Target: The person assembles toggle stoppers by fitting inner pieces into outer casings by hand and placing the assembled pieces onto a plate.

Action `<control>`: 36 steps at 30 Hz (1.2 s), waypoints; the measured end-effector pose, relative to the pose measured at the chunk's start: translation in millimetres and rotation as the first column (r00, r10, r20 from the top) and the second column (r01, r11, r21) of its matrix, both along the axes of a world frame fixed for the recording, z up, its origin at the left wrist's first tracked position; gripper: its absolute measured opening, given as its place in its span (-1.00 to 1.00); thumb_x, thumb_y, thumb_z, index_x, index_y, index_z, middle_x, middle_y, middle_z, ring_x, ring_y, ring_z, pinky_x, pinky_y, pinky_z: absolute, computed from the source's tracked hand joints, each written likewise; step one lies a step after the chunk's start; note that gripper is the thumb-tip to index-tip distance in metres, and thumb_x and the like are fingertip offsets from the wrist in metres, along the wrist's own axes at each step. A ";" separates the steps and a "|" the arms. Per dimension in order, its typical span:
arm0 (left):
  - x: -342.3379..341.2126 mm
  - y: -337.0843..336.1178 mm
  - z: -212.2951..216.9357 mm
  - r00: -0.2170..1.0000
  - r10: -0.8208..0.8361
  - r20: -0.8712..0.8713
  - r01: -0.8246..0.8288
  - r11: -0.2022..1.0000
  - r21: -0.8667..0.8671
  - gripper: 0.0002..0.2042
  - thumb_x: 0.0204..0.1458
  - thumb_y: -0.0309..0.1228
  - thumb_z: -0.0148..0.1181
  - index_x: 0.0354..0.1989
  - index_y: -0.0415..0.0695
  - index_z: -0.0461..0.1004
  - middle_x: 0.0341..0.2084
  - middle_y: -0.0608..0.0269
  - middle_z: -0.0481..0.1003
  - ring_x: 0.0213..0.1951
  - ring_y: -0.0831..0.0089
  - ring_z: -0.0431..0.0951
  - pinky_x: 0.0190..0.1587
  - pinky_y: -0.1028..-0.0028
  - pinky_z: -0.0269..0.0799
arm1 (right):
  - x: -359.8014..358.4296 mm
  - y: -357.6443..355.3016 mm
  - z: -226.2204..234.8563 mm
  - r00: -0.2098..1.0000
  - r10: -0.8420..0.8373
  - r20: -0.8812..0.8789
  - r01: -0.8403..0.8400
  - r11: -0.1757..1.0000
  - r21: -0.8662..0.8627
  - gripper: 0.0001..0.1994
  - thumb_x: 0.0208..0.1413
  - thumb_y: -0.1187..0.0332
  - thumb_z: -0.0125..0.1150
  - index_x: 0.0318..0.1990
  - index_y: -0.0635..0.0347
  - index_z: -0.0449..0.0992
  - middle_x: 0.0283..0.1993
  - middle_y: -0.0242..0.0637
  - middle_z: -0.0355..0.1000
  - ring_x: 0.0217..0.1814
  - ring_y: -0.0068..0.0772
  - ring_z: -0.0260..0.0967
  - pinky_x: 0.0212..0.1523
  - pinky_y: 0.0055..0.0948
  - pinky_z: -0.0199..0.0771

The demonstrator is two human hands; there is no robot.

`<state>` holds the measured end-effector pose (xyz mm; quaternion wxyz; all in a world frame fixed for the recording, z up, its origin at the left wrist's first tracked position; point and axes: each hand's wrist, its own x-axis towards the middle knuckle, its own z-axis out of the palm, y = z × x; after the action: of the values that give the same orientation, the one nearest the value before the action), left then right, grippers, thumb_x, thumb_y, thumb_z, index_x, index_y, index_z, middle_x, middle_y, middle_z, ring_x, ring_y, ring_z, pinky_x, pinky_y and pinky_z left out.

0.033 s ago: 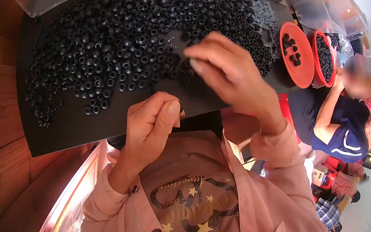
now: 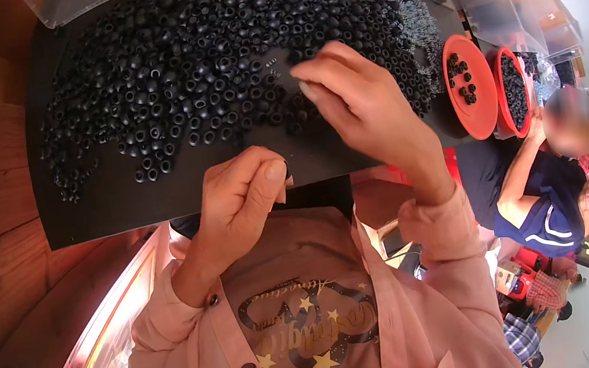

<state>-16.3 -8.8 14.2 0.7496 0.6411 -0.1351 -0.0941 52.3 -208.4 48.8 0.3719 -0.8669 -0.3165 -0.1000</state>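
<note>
My left hand (image 2: 245, 196) is closed near the front edge of the black tabletop (image 2: 111, 216). A dark edge shows by its thumb tip, but the piece itself is hidden. Over the pile's near part, my right hand (image 2: 357, 94) pinches thumb and forefinger together; whatever is between them is too small to name. Around and beyond it spread many small black hollow round caps (image 2: 203, 66), open side up on many of them. A few tiny silvery coils (image 2: 271, 63), like springs, lie just left of the right fingertips.
More small silvery pieces (image 2: 418, 24) are heaped right of the caps. Beside the table stand a red bowl (image 2: 483, 115) with several black pieces and another red container (image 2: 504, 100) full of black parts. A clear plastic bin (image 2: 56, 17) sits at the far left. People (image 2: 529, 198) sit at right.
My right hand has shifted very slightly, its wrist a little right and its fingers still pinched over the pile. The left hand stays in place.
</note>
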 end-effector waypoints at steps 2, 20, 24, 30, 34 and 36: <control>0.8 0.8 0.4 0.999 -0.037 -0.036 0.038 0.999 0.022 -0.78 0.20 -0.42 -0.01 -0.44 -0.28 0.40 -0.64 0.28 0.40 -0.60 0.57 0.38 -0.51 0.57 0.28 | 13.7 2.0 -5.9 0.995 -0.002 0.096 0.029 0.962 -0.272 -0.81 -0.01 0.59 0.13 -0.20 0.21 0.47 -0.33 -0.23 0.36 -0.46 -0.11 0.36 -0.51 -0.27 0.35; -8.3 3.6 -1.7 0.975 0.046 -0.218 -0.032 0.997 0.067 -0.79 0.20 -0.43 -0.07 -0.44 -0.23 0.41 -0.65 0.37 0.39 -0.68 0.76 0.20 -0.66 0.72 -0.01 | 27.8 26.2 -8.2 0.994 0.063 0.094 -0.005 0.854 -0.520 -0.88 -0.14 0.46 0.09 -0.43 0.33 0.43 -0.39 -0.11 0.40 -0.37 -0.12 0.48 -0.49 -0.26 0.52; -5.1 -3.8 -4.1 0.990 0.045 -0.133 -0.034 0.996 0.083 -0.77 0.23 -0.35 -0.08 -0.41 -0.20 0.40 -0.66 0.37 0.38 -0.69 0.76 0.20 -0.68 0.72 0.00 | 25.1 19.5 -18.8 0.981 0.000 0.194 0.091 0.883 -0.460 -0.87 -0.16 0.43 0.11 -0.45 0.33 0.46 -0.40 -0.11 0.40 -0.41 -0.15 0.49 -0.51 -0.29 0.51; -0.7 -13.8 -6.9 0.977 0.101 -0.187 -0.082 0.991 0.104 -0.74 0.25 -0.31 -0.10 -0.42 -0.17 0.39 -0.67 0.37 0.37 -0.70 0.77 0.18 -0.69 0.74 -0.08 | 22.6 13.3 -27.9 0.965 -0.012 0.260 0.119 0.908 -0.401 -0.86 -0.17 0.39 0.12 -0.50 0.31 0.48 -0.40 -0.07 0.44 -0.42 -0.17 0.50 -0.52 -0.30 0.50; -1.4 -22.9 -1.5 0.965 0.211 -0.154 -0.194 0.974 0.120 -0.72 0.25 -0.27 -0.12 -0.42 -0.16 0.40 -0.67 0.40 0.33 -0.69 0.76 0.16 -0.66 0.73 -0.12 | 11.2 5.0 -7.9 0.987 -0.070 0.148 0.102 0.969 -0.224 -0.86 -0.18 0.40 0.14 -0.52 0.33 0.47 -0.39 -0.03 0.45 -0.41 -0.05 0.48 -0.48 -0.20 0.49; 2.4 -20.4 5.2 0.960 0.245 -0.137 -0.228 0.965 0.129 -0.69 0.23 -0.16 -0.09 -0.39 -0.15 0.40 -0.64 0.43 0.31 -0.64 0.75 0.20 -0.63 0.73 -0.09 | 3.2 2.8 7.2 0.998 -0.057 -0.011 0.057 0.998 0.007 -0.85 -0.16 0.39 0.14 -0.52 0.34 0.46 -0.37 -0.03 0.45 -0.38 0.04 0.45 -0.43 -0.11 0.46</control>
<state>-13.9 -29.1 19.5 0.7263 0.6847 0.0057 -0.0599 55.5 -205.6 56.0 0.3739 -0.8746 -0.2895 -0.1072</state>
